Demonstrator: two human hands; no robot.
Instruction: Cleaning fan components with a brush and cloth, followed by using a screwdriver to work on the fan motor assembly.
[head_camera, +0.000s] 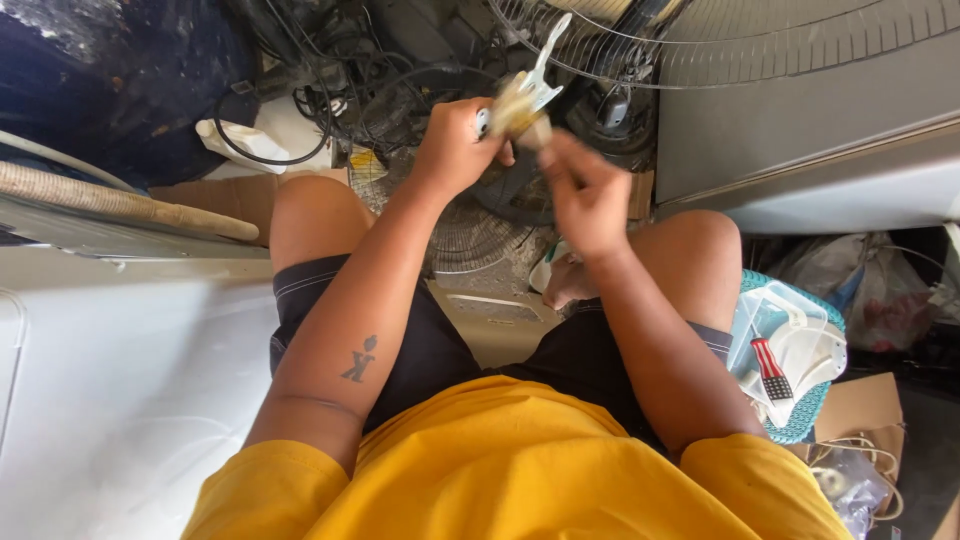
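I sit with my knees apart, both hands raised in front of me. My left hand (452, 148) is closed around a small whitish part with a pale bracket sticking up and right from it (535, 85). My right hand (585, 195) pinches the lower end of the same part between thumb and fingers. The part is motion-blurred, so its exact shape is unclear. Below my hands lies a round wire fan grille (470, 240) on the floor between my legs.
A tangle of black cables (340, 80) and a dark fan motor (610, 115) lie ahead. A large wire fan guard (720, 50) rests on a grey casing at top right. A teal basket (790, 350) with plastic parts sits beside my right thigh; a white appliance (110, 360) stands left.
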